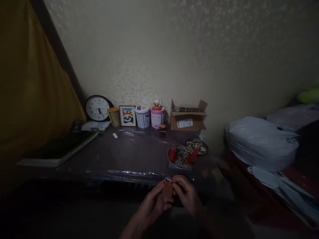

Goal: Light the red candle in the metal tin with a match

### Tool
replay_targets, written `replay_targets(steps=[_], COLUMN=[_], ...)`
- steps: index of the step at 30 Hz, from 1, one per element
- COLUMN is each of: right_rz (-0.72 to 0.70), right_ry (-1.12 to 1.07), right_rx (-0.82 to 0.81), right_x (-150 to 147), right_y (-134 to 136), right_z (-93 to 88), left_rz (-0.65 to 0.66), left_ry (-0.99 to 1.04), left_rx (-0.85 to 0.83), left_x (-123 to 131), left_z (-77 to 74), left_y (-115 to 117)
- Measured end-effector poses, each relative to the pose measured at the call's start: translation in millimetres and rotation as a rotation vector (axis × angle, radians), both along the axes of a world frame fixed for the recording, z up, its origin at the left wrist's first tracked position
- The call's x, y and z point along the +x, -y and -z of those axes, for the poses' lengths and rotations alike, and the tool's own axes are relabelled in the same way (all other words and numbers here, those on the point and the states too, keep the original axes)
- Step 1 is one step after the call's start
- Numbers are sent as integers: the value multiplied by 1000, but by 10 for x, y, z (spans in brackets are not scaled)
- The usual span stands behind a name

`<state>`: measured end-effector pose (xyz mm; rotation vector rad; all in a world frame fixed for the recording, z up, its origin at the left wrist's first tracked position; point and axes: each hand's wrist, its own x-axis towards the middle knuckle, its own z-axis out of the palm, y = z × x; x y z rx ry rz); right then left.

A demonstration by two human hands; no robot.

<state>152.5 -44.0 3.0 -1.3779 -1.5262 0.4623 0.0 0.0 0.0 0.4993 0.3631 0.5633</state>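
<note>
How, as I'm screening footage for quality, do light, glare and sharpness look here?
Head view: dim overall, very dark below the front edge of the table; head view: white glare streaks along that edge; head view: the small brown item looks soft, its details unreadable; head view: the clock looks flattened.

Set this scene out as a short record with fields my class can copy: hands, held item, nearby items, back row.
left hand: holding a small reddish-brown pack
right hand: touching the pack's top end; grip unclear
just beyond: round container with red cylinders
back row, left to right: clock, yellow tub, framed panda picture, white tub, pink tub, cardboard box
on pink tub: small figurine
light: dim
</note>
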Motion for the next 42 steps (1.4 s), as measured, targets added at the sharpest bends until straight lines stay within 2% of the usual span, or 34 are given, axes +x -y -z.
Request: replay_targets(steps=[5,13,18,25,32,36,40,42], right_rz=[38,41,-29,-9,21,102,69,60], right_ry=[-3,42,167,266,228,75,-277,-361], right_rx=[-94,-89,-100,-177,-104,-111,-204,-233], right_x=[39,81,117,120,112,172,224,224], right_y=[-27,-49,-41,-20,-35,-59,-84,-85], right_z=[57,86,89,99,103,119,38,-25], left_rz=[37,39,42,71,87,76,69,62], left_ry=[-87,-108,-158,-182,-135,-134,-72,-46], left_rx=[-16,-36,3,77,115,102,117,121], left_x=[14,-2,-4,1,15,3,-32,-44], left_z=[21,81,90,122,158,135,61,35], left_y=[2,-3,-17,-8,-15,-32,-33,-33])
